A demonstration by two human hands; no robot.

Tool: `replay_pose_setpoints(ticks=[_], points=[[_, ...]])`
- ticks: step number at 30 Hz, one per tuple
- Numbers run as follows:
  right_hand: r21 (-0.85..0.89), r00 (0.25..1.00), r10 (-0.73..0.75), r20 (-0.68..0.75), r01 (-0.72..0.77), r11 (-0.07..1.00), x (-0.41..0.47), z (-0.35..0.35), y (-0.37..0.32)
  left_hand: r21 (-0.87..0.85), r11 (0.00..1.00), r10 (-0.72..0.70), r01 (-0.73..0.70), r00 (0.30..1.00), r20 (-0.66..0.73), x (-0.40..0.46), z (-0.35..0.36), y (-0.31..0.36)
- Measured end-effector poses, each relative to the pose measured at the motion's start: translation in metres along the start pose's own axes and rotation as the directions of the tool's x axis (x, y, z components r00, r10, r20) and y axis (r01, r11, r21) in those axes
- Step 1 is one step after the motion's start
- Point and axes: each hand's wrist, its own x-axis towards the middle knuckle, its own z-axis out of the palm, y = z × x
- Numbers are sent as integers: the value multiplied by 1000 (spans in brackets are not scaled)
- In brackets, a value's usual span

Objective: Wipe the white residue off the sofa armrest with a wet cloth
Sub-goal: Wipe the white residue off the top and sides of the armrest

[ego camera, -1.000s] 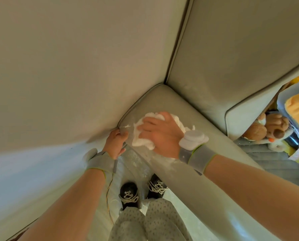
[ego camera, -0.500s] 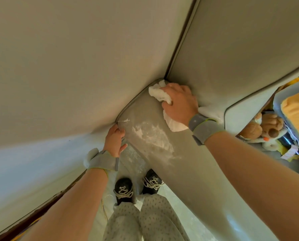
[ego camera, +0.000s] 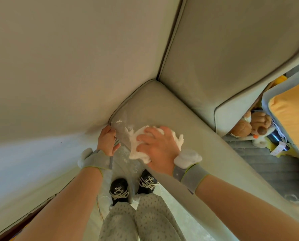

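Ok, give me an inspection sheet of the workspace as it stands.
Surface: sofa armrest, grey, white residue left near its corner edge.
Job's things: white cloth bunched flat on the armrest.
Clutter: stuffed toys on the floor to the right.
Grips: right hand presses the cloth; left hand holds the armrest's edge.
Cables: thin cord beside the left leg.
Surroundings: sofa cushions behind, shoes below.
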Motion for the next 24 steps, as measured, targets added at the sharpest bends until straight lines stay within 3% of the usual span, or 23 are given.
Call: replay_pose_setpoints(ticks=[4,7,11,13,14,15,17,18,21,24], points=[[-43,960,-155,233,169,985,-12,27,-26,37,999,3,-3,1000,4,1,-3,1],[-19,938,-207,277,221,975,-15,44,-42,117,993,28,-29,1000,9,-2,-9,1],[155,975,-199,100,183,971,-12,44,-43,234,970,61,-64,998,21,-4,-17,-7],[399,1000,2,-20,6,917,-10,40,-52,254,964,77,-78,997,16,-10,-20,-12],[613,982,191,-7,-147,776,-8,34,-59,271,959,85,-87,996,17,-13,-21,-15],[804,922,383,61,-273,528,-5,26,-65,287,954,89,-87,996,8,-17,-23,-17],[930,753,603,263,-364,48,1,13,-71,225,974,24,-25,1000,8,-27,-26,-20],[929,671,662,334,-354,-111,2,10,-70,178,984,-27,19,999,41,-32,-27,-21],[887,536,709,458,-225,-404,2,-1,-72,116,988,-118,97,975,187,-48,-32,-26],[836,460,723,515,-83,-543,4,-13,-75,127,989,-119,75,915,386,-69,-31,-30]])
